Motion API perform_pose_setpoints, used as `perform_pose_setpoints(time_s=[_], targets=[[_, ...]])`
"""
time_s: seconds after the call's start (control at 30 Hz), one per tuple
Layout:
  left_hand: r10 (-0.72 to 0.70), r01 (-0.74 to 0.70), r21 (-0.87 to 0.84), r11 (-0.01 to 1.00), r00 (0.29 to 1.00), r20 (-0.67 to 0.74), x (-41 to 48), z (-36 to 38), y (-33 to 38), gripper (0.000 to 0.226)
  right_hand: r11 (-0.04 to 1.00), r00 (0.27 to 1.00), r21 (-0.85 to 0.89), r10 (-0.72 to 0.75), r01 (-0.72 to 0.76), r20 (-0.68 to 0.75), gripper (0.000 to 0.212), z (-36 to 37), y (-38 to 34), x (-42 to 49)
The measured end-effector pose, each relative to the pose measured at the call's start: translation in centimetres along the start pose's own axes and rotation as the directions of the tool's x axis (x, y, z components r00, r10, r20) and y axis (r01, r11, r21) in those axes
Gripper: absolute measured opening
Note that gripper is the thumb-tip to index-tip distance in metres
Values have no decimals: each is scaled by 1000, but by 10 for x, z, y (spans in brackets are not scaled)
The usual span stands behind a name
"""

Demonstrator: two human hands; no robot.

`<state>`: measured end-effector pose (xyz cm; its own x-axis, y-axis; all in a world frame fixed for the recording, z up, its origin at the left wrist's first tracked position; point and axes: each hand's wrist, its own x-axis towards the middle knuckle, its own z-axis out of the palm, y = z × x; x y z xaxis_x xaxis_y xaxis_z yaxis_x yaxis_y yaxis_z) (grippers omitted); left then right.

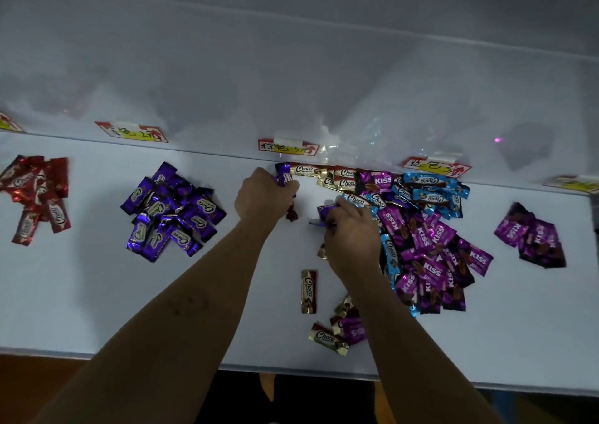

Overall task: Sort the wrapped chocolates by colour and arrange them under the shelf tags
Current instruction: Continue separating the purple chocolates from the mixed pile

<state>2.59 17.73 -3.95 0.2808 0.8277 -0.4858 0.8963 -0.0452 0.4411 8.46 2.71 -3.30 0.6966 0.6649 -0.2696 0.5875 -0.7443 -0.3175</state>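
White shelf (97, 294) roughly half sorted — red pile (35, 193) far left, purple pile (171, 212) centre-left, magenta pile (531, 235) far right. Your left hand (259, 196) and right hand (350, 238) each grip purple chocolates (283, 173) mid-frame — mixed heap (421, 235) centre-right left to sort.

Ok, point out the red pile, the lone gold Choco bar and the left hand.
red pile (35, 193): head view, a wrapper mid-pile.
lone gold Choco bar (309, 291): head view, middle of its wrapper.
left hand (264, 196): head view, back of the hand.
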Motion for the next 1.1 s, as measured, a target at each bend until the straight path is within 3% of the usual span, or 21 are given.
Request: perform_pose_setpoints(time_s=[0.1, 0.23, 0.47, 0.67, 0.9, 1.0, 1.1], targets=[[24, -23, -20, 1000, 998, 52, 1, 4, 0, 33, 999, 996, -2, -39, 39, -81, 18, 4, 2, -1], [101, -91, -80, 993, 987, 123, -1, -2, 0, 18, 999, 984, 32, -30, 36, -178, 23, 10, 5, 0], [250, -235, -137, 962, 962, 109, -28, -37, 0, 18, 997, 999, -55, -49, 48, -13, 29, -2, 3, 8], [201, -92, -382, 920, 946, 256, -78, -73, -28, 10, 985, 999, 174, -26, 20, 34, 14, -40, -16, -20], [78, 22, -535, 845, 983, 165, -120, -124, -86, 10, 943, 970, 277, -219, 183, 102, 16, -67, -74, -49], [-8, 139, -604, 785, 977, 214, -116, -138, -114, 25, 938, 966, 283, -238, 202, 100, 17, -65, -100, -55], [-53, 198, -679, 707, 972, 229, -96, -156, -135, 23, 943, 973, 272, -218, 190, 75, 20, -55, -128, -51]])
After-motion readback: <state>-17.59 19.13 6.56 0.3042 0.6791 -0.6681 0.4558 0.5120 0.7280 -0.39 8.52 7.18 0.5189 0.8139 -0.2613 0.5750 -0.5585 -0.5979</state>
